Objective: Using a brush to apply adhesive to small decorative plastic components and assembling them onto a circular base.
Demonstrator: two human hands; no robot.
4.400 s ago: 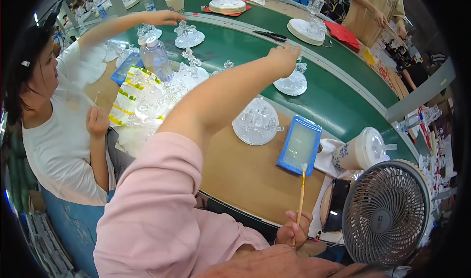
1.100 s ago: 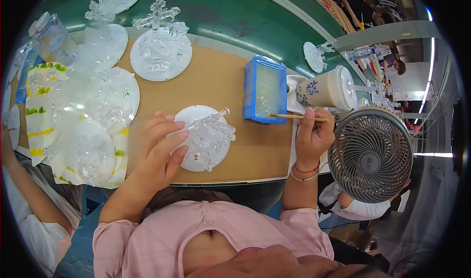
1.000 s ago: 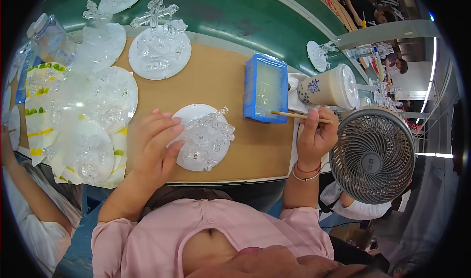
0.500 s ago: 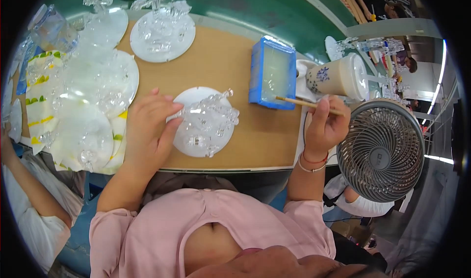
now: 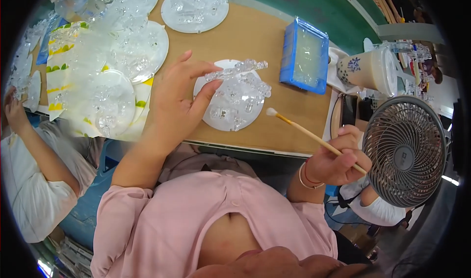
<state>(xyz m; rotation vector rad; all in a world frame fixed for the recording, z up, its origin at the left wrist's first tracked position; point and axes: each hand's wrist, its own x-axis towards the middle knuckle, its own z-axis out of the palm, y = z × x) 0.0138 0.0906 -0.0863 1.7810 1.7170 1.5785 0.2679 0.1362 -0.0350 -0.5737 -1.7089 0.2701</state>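
One cross [image 5: 243,69], one brush [image 5: 314,139], brown board [image 5: 260,28]

Cross: clear, over a white disc [image 5: 218,122], clock centre. Left hand [image 5: 177,95], 9 o'clock: thumb and forefinger nearly together, pinching one end of the cross. Right hand [image 5: 341,159], 4 o'clock: fingers curled round the brush handle, tip apart from the disc. Surface: blue tray [image 5: 289,57], 2 o'clock; second disc [image 5: 194,28], 11; patterned cloth [image 5: 61,84], 9; bottle [image 5: 76,2], 10; cup [image 5: 365,73], 3. Room: green belt [image 5: 314,6], 1; grey fan [image 5: 405,153], between 3 and 4; co-worker [image 5: 41,192] in white, 8.
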